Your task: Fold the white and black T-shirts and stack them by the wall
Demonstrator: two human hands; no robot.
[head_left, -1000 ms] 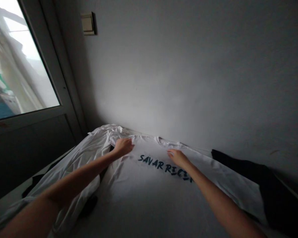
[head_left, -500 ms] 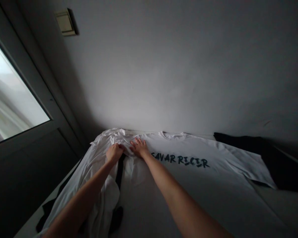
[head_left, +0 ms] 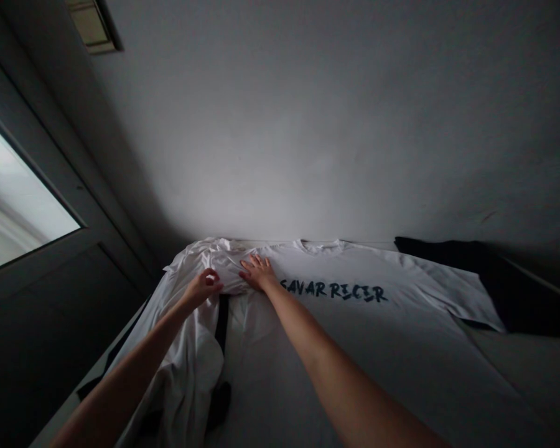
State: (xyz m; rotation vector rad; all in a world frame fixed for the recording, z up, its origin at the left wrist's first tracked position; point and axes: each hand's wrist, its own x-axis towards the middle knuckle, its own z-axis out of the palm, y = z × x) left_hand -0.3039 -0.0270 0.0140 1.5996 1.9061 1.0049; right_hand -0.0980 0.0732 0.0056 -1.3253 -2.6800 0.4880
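A white T-shirt [head_left: 336,336] with dark lettering lies spread face up, its neckline toward the wall. My right hand [head_left: 257,272] rests flat on its left shoulder, fingers spread. My left hand [head_left: 204,286] is closed in a pinch at the outer edge of the left sleeve [head_left: 228,274]; the fingertips are small and dim. Beside and partly under my left arm is a crumpled heap of white cloth [head_left: 182,354]. A dark strip of cloth [head_left: 223,323] shows between the heap and the T-shirt.
Black cloth [head_left: 522,298] lies at the right, beyond the other sleeve. A grey wall [head_left: 308,124] rises directly behind the surface. On the left stand a door with a glass pane [head_left: 23,205] and a wall switch [head_left: 91,25].
My left hand has drawn slightly left and toward me, and the left sleeve now lies flatter and more stretched out. My right hand stays on the shoulder. The view has shifted a little.
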